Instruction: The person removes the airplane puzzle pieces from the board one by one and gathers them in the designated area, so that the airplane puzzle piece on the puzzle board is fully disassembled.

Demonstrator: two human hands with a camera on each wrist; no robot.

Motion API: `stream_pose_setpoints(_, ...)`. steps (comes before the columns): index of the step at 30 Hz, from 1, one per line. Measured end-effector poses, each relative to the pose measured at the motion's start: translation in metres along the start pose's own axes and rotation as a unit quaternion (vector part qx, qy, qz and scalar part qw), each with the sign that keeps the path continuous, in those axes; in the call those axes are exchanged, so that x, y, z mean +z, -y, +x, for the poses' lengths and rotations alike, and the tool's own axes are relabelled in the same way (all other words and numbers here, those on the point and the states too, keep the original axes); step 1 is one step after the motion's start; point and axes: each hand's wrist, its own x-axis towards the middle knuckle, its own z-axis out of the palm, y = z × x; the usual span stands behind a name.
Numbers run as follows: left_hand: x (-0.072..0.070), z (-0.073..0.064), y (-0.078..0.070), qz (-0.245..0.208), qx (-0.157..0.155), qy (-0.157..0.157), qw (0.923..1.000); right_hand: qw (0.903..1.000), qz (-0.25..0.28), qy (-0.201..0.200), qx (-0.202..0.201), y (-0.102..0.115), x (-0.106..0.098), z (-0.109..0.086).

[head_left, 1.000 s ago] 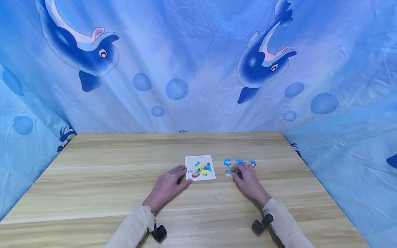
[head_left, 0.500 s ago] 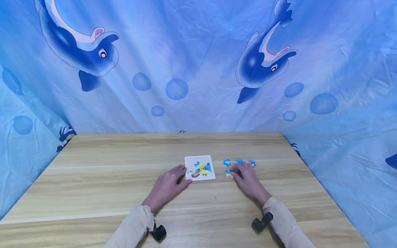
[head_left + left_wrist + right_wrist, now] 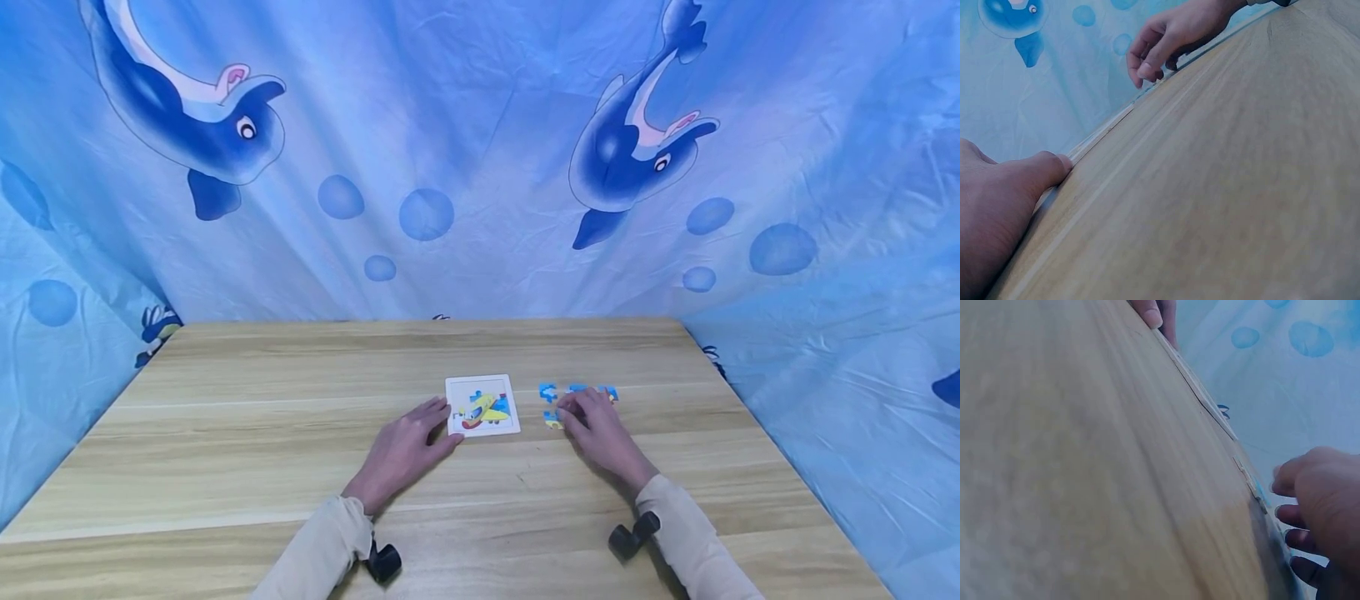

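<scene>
A square white puzzle board (image 3: 463,390) lies flat on the table, partly filled with a yellow aeroplane picture. My left hand (image 3: 403,446) rests on the table at the board's left side, fingers spread, with thumb and fingertips touching its near-left corner. To the right of the board, my right hand (image 3: 598,432) hangs low over several loose jigsaw pieces, its fingers loosely bent. A blue-and-yellow jigsaw piece (image 3: 552,419) lies by its fingertips. In the right wrist view, nothing shows between the thumb and fingers of the right hand (image 3: 1329,500). The hand partly covers the pieces.
A blue jigsaw piece (image 3: 548,390) lies behind the near one, with another blue piece (image 3: 577,387) and a blue-and-orange piece (image 3: 612,392) farther right. The wooden table (image 3: 300,433) ends at a blue curtain (image 3: 480,167) printed with dolphins.
Both hands, the board and the pieces stay almost where they were. The whole head view shifts very slightly.
</scene>
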Motion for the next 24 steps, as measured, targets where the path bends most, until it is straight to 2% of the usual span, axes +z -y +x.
stream_pose_setpoints(8, -0.001, -0.001, 0.0, 0.0, -0.002, 0.004, 1.0, 0.9997, 0.02, -0.002, 0.012, 0.019, 0.003, 0.01)
stream_pose_setpoints(20, -0.001, 0.0, -0.001, 0.005, 0.001, 0.0, 1.0, 0.997, 0.056, 0.051, 0.015, 0.045, 0.026, 0.029)
stream_pose_setpoints(24, -0.001, 0.0, 0.0, 0.006, 0.002, -0.001, 1.0, 0.9965, 0.054, 0.062, 0.017, 0.054, 0.032, 0.034)
